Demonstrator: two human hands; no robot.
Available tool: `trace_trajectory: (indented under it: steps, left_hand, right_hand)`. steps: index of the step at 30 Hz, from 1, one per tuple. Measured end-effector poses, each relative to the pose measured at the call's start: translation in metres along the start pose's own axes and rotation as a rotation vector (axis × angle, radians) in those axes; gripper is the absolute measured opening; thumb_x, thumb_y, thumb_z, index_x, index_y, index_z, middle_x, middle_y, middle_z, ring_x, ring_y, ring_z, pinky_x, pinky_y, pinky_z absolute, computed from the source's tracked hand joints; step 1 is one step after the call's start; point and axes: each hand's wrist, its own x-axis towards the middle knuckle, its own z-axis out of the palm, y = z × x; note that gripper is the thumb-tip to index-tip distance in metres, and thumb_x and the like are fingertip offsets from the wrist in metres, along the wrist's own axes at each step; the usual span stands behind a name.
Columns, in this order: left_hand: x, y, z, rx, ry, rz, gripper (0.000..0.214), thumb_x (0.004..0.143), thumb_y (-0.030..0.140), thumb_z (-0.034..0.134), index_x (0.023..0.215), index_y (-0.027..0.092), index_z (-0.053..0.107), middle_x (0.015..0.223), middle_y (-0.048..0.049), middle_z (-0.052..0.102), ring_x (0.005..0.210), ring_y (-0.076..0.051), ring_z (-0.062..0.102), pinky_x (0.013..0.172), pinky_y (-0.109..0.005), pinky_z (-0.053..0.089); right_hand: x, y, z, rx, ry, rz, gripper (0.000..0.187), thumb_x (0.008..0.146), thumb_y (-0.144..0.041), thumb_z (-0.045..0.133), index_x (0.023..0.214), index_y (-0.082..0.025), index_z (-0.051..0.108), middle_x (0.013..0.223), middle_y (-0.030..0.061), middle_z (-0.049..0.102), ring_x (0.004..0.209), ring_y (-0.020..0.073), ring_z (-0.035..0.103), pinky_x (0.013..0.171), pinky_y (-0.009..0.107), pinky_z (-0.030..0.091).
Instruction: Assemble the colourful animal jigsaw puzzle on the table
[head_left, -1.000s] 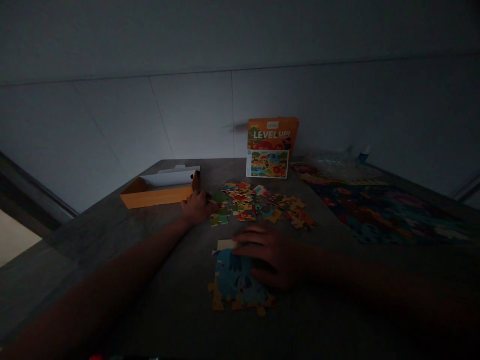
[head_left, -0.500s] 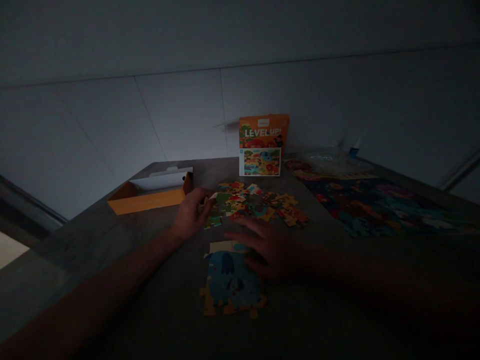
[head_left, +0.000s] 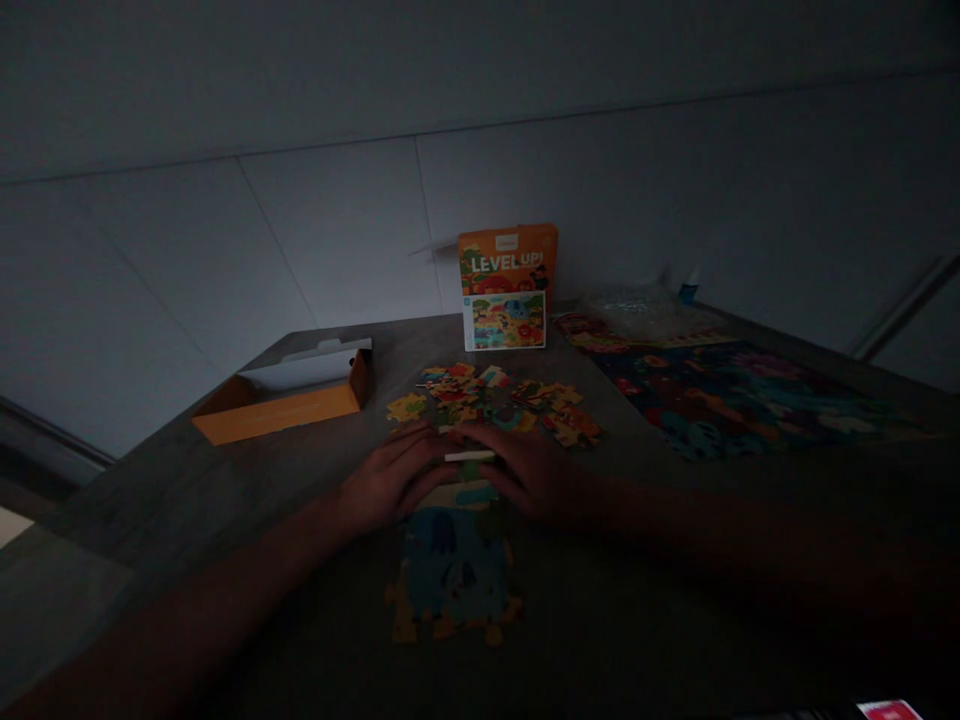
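My left hand (head_left: 397,472) and my right hand (head_left: 532,470) meet just beyond the joined part of a jigsaw puzzle (head_left: 454,560), which shows blue elephants. Between their fingertips is a puzzle piece (head_left: 470,457) with a pale edge turned toward me. Both hands are closed on it, the left from one end and the right from the other. Fingers cover most of its face, and the light is dim. Past my fingers lies a heap of loose puzzle pieces (head_left: 450,385), partly hidden by the hands.
Behind the heap stand a small picture card (head_left: 508,322) and an orange box (head_left: 506,255) marked "LEVEL UP!". An open orange box tray (head_left: 281,410) sits at left. On the right are a dark colourful puzzle (head_left: 720,395), clear plastic wrap (head_left: 634,308) and a small bottle (head_left: 689,287).
My right hand has moved up to my left hand and closed on the piece. The left hand has come nearer, right of where it was, uncovering yellow pieces. The view has shifted slightly.
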Motion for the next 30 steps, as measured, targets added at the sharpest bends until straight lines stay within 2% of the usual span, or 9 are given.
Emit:
trace_trajectory:
  steps: [4, 7, 10, 12, 17, 30]
  left_hand:
    - [-0.0038, -0.0051, -0.001, -0.01, 0.01, -0.082, 0.024, 0.1, 0.023, 0.054, 0.123, 0.019, 0.056, 0.107, -0.0089, 0.07, 0.099, -0.019, 0.068, 0.086, -0.032, 0.059]
    - [-0.0042, -0.0034, -0.0025, -0.012, 0.016, -0.113, 0.029, 0.098, 0.025, 0.059, 0.126, 0.019, 0.056, 0.109, -0.0097, 0.07, 0.101, -0.02, 0.068, 0.087, -0.033, 0.059]
    - [-0.0034, -0.003, -0.003, -0.026, 0.015, -0.122, 0.027, 0.095, 0.027, 0.063, 0.12, 0.018, 0.056, 0.106, -0.0095, 0.07, 0.099, -0.02, 0.068, 0.084, -0.033, 0.059]
    - [-0.0027, -0.0049, -0.0029, -0.033, 0.01, -0.137, 0.023, 0.094, 0.028, 0.065, 0.112, 0.018, 0.057, 0.102, -0.0084, 0.069, 0.095, -0.019, 0.067, 0.081, -0.032, 0.059]
    - [-0.0002, -0.0103, -0.0037, -0.007, -0.034, -0.112, 0.015, 0.092, 0.025, 0.066, 0.103, 0.018, 0.061, 0.095, -0.0068, 0.069, 0.09, -0.019, 0.066, 0.078, -0.033, 0.056]
    - [0.0006, -0.011, -0.0023, 0.012, -0.087, -0.031, 0.014, 0.093, 0.023, 0.062, 0.106, 0.017, 0.061, 0.094, -0.0072, 0.068, 0.089, -0.02, 0.062, 0.08, -0.036, 0.054]
  right_hand:
    - [-0.0001, 0.0034, -0.0014, 0.041, 0.096, 0.141, 0.048, 0.095, -0.018, 0.049, 0.142, -0.018, 0.048, 0.122, 0.0103, 0.068, 0.104, 0.019, 0.066, 0.093, 0.035, 0.051]
    - [0.0009, 0.0043, -0.002, 0.059, 0.135, 0.163, 0.042, 0.093, -0.02, 0.051, 0.135, -0.018, 0.055, 0.109, 0.0078, 0.072, 0.085, 0.0161, 0.067, 0.08, 0.03, 0.051]
    - [0.0018, 0.0043, -0.0018, 0.098, 0.141, 0.224, 0.034, 0.091, -0.021, 0.054, 0.124, -0.019, 0.063, 0.093, 0.0048, 0.073, 0.076, 0.0155, 0.066, 0.068, 0.026, 0.048]
    - [0.0025, 0.0047, -0.0017, 0.141, 0.146, 0.291, 0.03, 0.09, -0.021, 0.055, 0.118, -0.019, 0.065, 0.089, 0.0043, 0.074, 0.077, 0.0165, 0.067, 0.067, 0.026, 0.048]
    - [0.0048, 0.0085, -0.0026, 0.214, 0.182, 0.385, 0.019, 0.088, -0.022, 0.058, 0.106, -0.018, 0.065, 0.095, 0.0069, 0.076, 0.086, 0.02, 0.072, 0.073, 0.031, 0.052]
    - [0.0084, 0.0075, -0.005, 0.28, 0.135, 0.416, 0.013, 0.087, -0.017, 0.056, 0.099, -0.018, 0.063, 0.094, 0.0057, 0.076, 0.083, 0.0194, 0.071, 0.072, 0.032, 0.052]
